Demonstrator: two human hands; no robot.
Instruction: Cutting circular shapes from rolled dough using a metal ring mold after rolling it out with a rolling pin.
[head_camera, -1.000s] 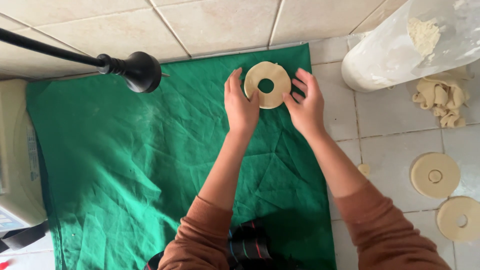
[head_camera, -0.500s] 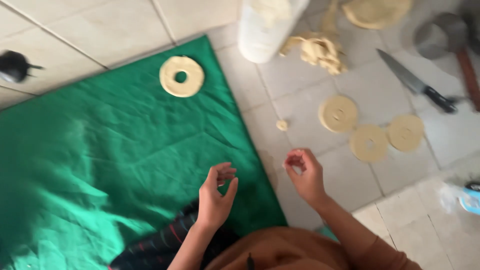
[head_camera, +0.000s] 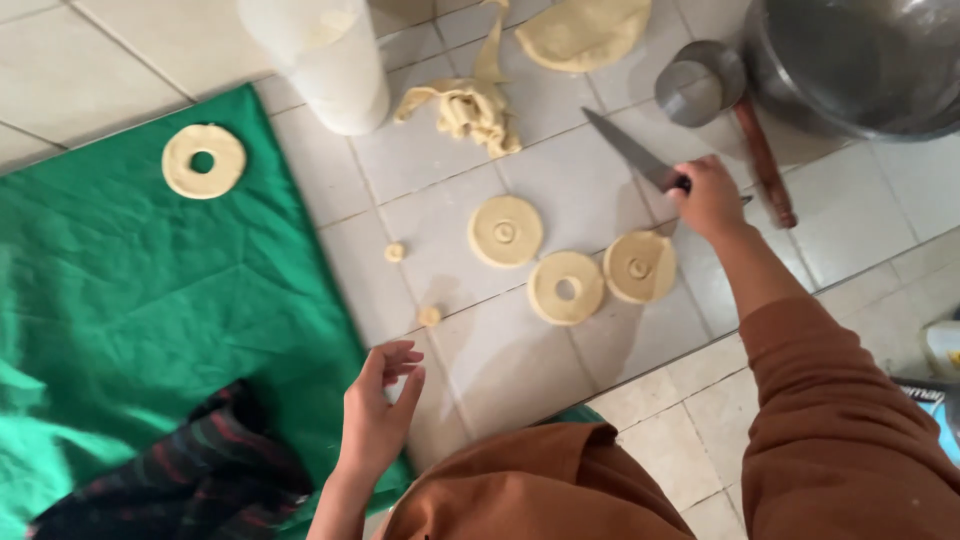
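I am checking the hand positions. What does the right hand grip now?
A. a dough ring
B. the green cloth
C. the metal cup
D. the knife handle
D: the right hand is closed around the handle of the knife on the tiled floor.

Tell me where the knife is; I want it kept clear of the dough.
In the head view the knife lies upper right on the tiled floor, its handle under the right hand, blade pointing toward the dough scraps.
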